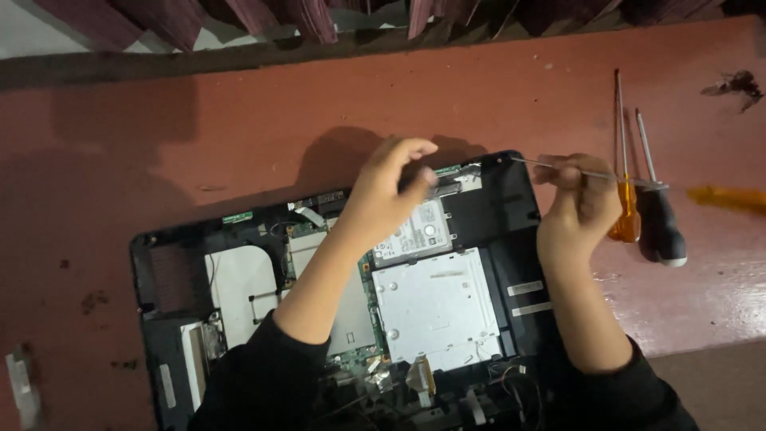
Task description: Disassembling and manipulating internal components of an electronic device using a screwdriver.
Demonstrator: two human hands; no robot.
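Opened laptop (447, 303) at frame centre. Left hand (383, 195) pinching the dark part beside the hard drive (419, 233); right hand (578, 195) fingers closed around a screwdriver (558, 168), tip at upper-right corner. Best kept square on the screw, laptop steadied, pressure light.

The left hand (383, 195) hides part of the hard drive (415, 235), the yellow handle (730, 198) of the screwdriver held by the right hand (578, 199) is motion-blurred, and the opened laptop (511, 231) runs off the bottom edge.
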